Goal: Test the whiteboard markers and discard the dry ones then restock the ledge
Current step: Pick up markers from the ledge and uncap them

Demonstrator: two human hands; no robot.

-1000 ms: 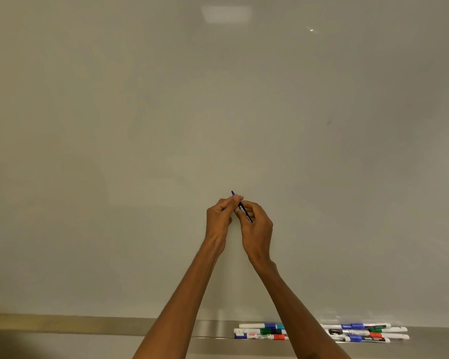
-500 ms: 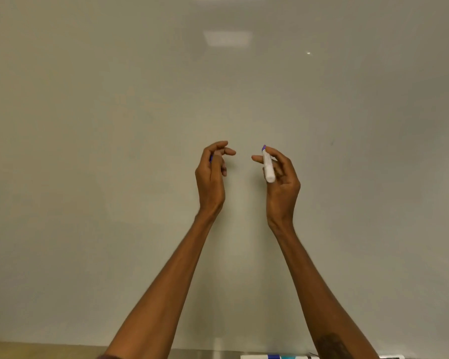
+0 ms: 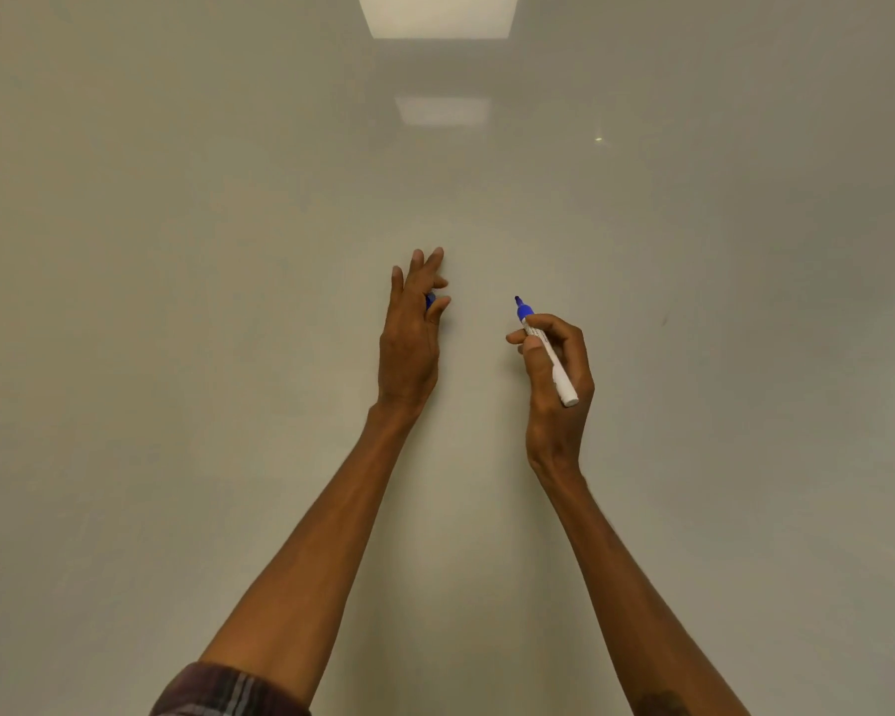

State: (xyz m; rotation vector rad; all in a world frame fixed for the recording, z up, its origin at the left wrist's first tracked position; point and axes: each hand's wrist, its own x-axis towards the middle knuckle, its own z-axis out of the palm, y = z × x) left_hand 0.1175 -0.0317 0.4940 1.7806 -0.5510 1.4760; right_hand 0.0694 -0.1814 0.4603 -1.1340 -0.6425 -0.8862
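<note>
Fingers (image 3: pixel 564 333) of the right hand (image 3: pixel 556 385) curl round a white marker (image 3: pixel 559 382) in a writing grip, thumb pressed against the barrel. Its blue tip (image 3: pixel 519 304) slants up and to the left towards the whiteboard (image 3: pixel 177 302). Whether the tip touches the board I cannot tell.

To the left and well apart from it, the left hand (image 3: pixel 409 343) is raised with its long fingers (image 3: pixel 419 271) straight and slightly spread. Its thumb and forefinger pinch a blue cap (image 3: pixel 430 300). Only a sliver of that cap shows between them; the rest is hidden behind the hand.

A plaid sleeve (image 3: pixel 218 689) is cut off at the bottom edge, and so is a dark patch on the right forearm (image 3: pixel 662 707), too little of it showing to make out. Two pale rectangles of reflected ceiling light (image 3: pixel 437 12) sit high on the board, the upper one clipped by the top edge. A faint dark fleck (image 3: pixel 664 320) marks the board to the right of the marker.

Half a second ago the left fingers were curled over the cap; now they stand straight. The right hand then held the marker loosely and nearly upright; now it sits lower, in a firmer grip. A second ago both hands met at the marker, and the ledge with its row of markers showed below. That ledge has now dropped out of view.
</note>
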